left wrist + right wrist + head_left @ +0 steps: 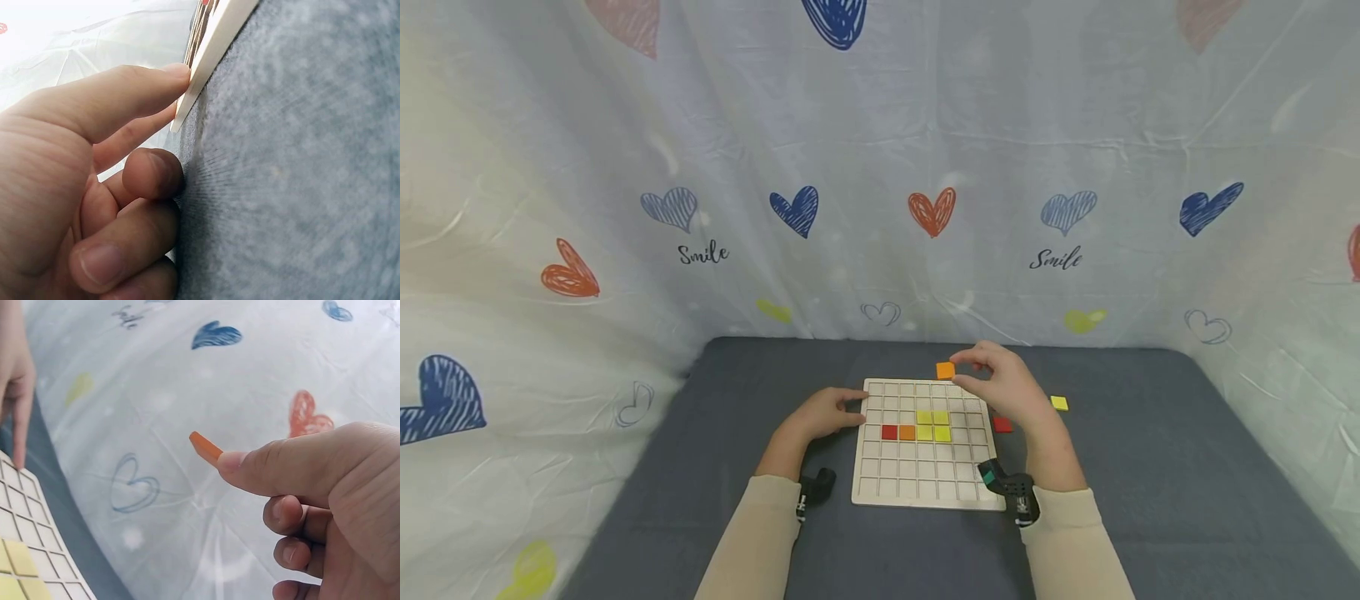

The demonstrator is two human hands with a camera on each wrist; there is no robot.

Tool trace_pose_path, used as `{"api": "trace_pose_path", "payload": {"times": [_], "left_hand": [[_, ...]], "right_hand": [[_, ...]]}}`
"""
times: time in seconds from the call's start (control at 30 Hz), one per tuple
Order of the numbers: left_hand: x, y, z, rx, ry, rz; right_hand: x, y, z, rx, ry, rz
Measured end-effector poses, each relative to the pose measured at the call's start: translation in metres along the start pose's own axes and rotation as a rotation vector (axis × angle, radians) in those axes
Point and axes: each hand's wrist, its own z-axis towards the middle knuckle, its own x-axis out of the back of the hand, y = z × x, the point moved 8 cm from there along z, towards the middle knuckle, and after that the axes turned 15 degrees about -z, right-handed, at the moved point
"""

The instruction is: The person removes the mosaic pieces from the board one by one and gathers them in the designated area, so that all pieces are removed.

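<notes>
while the right hand (1004, 385) pinches an orange tile (944, 371) near the far edge of the grid board (925, 452), the left hand (822, 414), fingers apart, touches its left side; a loosened pinch could drop the tile askew.

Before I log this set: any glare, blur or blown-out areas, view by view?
Head view: fairly even light, soft glints on the curtain; left wrist view: curtain washed out at upper left, grey table blurry; right wrist view: curtain pale and hazy with soft bright patches, right hand and orange tile fairly clear.
</notes>
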Motion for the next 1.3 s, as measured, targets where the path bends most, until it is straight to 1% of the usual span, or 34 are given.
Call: {"api": "trace_pose_path", "payload": {"times": [0.13,0.3,0.4,0.6,0.77,0.9,1.07,1.17,1.3], "left_hand": [[0.000,0.000,0.000,-0.006,-0.001,-0.001],[0.000,0.000,0.000,-0.011,-0.002,-0.005],[0.000,0.000,0.001,-0.007,-0.001,-0.001],[0.000,-0.001,0.001,0.004,-0.005,0.007],[-0.001,-0.001,0.000,0.005,0.001,0.010],[0.000,-0.001,0.000,0.004,0.006,0.015],[0.000,-0.002,0.001,0.014,0.013,0.016],[-0.001,-0.002,0.001,0.006,0.011,0.019],[0.000,-0.002,0.001,0.000,0.009,0.020]], "right_hand": [[0.009,0.012,-0.005,-0.018,0.005,0.008],[0.019,0.030,-0.010,-0.043,-0.007,0.025],[0.023,0.043,-0.014,-0.083,-0.027,0.033],[0.025,0.072,-0.023,-0.185,-0.096,0.036],[0.022,0.095,-0.029,-0.259,-0.146,0.045],[0.017,0.110,-0.033,-0.292,-0.181,0.055],[0.009,0.122,-0.041,-0.336,-0.244,0.067],[0.005,0.129,-0.047,-0.376,-0.281,0.074],[-0.004,0.139,-0.051,-0.409,-0.330,0.086]]}}
